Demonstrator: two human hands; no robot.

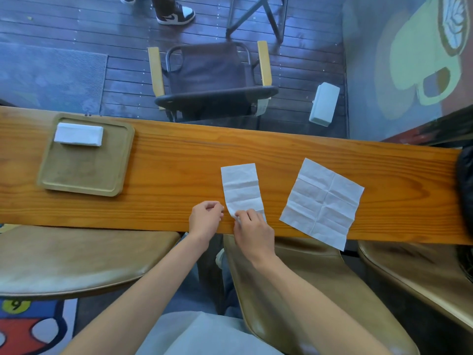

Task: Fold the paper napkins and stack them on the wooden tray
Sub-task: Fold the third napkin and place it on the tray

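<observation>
Now the right hand [252,228] pinches the half-folded napkin [242,189]'s near corner; left hand [206,217] curled beside.

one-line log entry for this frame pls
phase: folding | right hand: pinches near end of half-folded napkin | left hand: curled beside it | open napkin: flat, right | tray: folded stack

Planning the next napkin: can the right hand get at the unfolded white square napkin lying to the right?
Probably yes. The unfolded white square napkin lies flat beside the right hand with bare wooden table between, but that hand is pinching the half-folded napkin strip.
</observation>
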